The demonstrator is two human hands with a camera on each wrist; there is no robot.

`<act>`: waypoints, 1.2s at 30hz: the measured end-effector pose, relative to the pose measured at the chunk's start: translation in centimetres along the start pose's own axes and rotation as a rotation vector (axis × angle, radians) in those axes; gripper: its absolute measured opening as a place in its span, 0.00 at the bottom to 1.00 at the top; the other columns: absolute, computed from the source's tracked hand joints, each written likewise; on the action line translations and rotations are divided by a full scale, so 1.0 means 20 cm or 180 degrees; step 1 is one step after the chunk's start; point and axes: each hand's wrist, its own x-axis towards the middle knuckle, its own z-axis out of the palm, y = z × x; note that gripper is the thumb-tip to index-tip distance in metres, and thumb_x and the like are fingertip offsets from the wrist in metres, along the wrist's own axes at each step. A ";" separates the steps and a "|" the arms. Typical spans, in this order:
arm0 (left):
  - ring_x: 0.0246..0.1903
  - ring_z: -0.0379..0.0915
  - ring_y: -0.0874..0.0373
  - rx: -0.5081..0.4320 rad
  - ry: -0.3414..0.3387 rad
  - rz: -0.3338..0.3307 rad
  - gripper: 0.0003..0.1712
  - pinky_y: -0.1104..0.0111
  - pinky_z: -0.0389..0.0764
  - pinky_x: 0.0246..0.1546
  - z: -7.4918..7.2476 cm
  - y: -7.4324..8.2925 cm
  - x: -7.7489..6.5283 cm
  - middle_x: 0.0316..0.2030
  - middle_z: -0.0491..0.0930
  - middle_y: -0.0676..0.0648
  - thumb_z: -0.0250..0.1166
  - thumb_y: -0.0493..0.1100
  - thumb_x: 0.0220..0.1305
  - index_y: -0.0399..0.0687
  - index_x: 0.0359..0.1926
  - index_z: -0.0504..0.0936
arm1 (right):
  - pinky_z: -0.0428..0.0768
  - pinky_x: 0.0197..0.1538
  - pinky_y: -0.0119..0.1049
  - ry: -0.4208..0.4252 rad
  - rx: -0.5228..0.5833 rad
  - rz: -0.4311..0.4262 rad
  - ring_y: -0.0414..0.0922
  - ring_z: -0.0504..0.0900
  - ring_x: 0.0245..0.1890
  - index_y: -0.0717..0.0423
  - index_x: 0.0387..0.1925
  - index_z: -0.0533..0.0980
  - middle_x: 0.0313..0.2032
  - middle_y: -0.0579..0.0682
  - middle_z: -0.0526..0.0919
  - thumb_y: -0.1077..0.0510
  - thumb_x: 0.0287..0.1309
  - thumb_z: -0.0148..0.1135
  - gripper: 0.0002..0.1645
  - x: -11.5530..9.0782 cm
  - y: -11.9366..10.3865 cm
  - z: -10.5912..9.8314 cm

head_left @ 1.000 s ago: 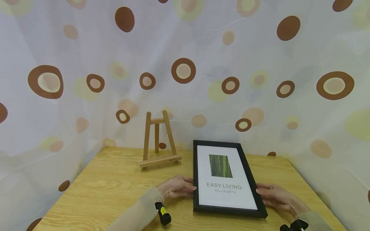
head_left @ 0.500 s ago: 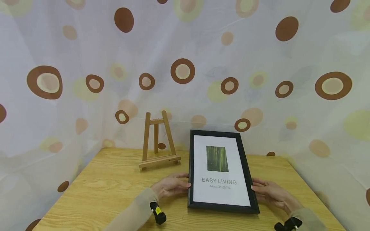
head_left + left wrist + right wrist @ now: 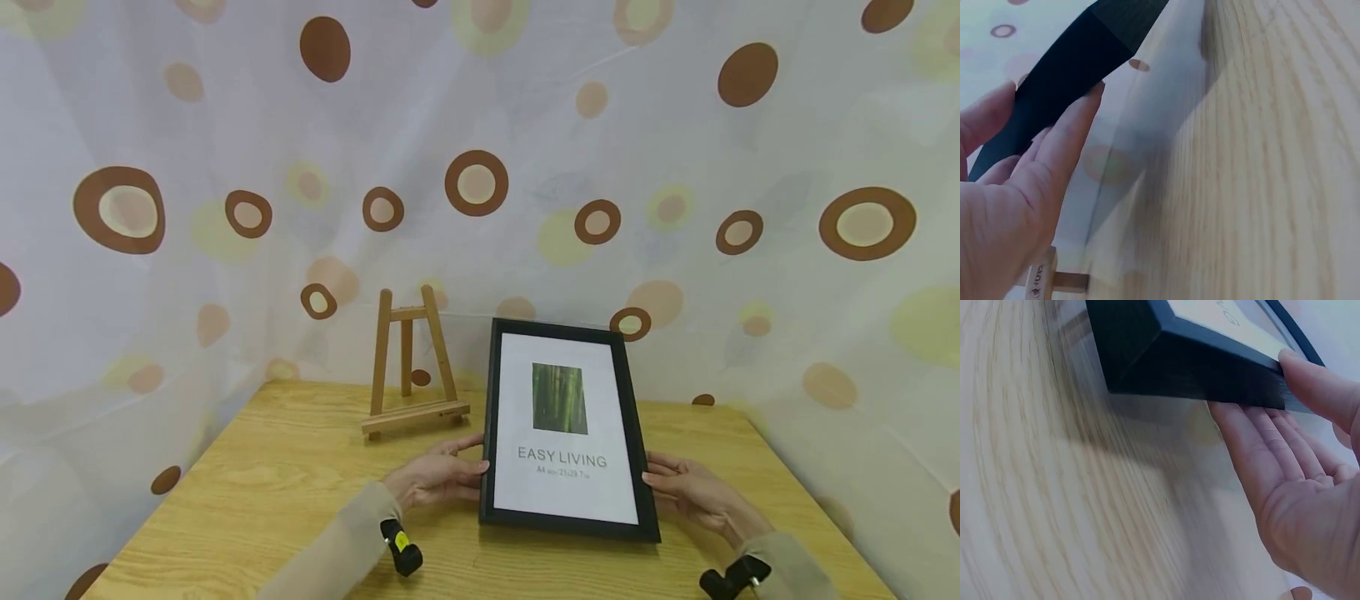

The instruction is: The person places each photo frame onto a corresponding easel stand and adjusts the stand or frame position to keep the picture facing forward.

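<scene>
Left hand (image 3: 435, 477) and right hand (image 3: 697, 492) grip black rectangular picture frame (image 3: 566, 425) by opposite long sides, thumbs on front, fingers (image 3: 1241, 434) behind; frame leans back, raised over yellowish wood-grain counter (image 3: 300, 467), near but apart from small pale-wood easel (image 3: 407, 358); best to lift evenly, both sides level, firm pinch, lest it twist or slip; frame sides deep, smooth-looking, corner mitred; white sheet (image 3: 562, 500) bears dark-green picture (image 3: 560, 398); glazing, cannot tell; easel slim-legged, ledge straight.
</scene>
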 end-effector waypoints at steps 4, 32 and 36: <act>0.52 0.79 0.44 0.0208 -0.0142 0.0041 0.44 0.47 0.76 0.59 -0.02 0.03 -0.02 0.56 0.78 0.33 0.59 0.31 0.68 0.46 0.78 0.46 | 0.78 0.62 0.40 0.0085 -0.0176 -0.0022 0.38 0.77 0.56 0.77 0.71 0.31 0.72 0.75 0.43 0.62 0.71 0.53 0.49 0.02 -0.01 0.02; 0.49 0.79 0.48 0.0556 0.0058 0.0346 0.47 0.47 0.75 0.61 -0.14 0.07 -0.12 0.60 0.71 0.27 0.60 0.31 0.67 0.44 0.78 0.43 | 0.79 0.58 0.51 -0.0488 0.0219 -0.0268 0.49 0.80 0.56 0.50 0.76 0.26 0.63 0.46 0.69 0.72 0.66 0.52 0.56 0.08 -0.07 0.15; 0.47 0.80 0.50 0.0545 0.0007 0.0391 0.46 0.49 0.77 0.58 -0.15 0.08 -0.12 0.61 0.71 0.29 0.58 0.31 0.68 0.46 0.78 0.41 | 0.79 0.59 0.52 -0.0661 0.0290 -0.0382 0.50 0.80 0.57 0.47 0.76 0.24 0.64 0.43 0.70 0.74 0.66 0.51 0.57 0.08 -0.06 0.15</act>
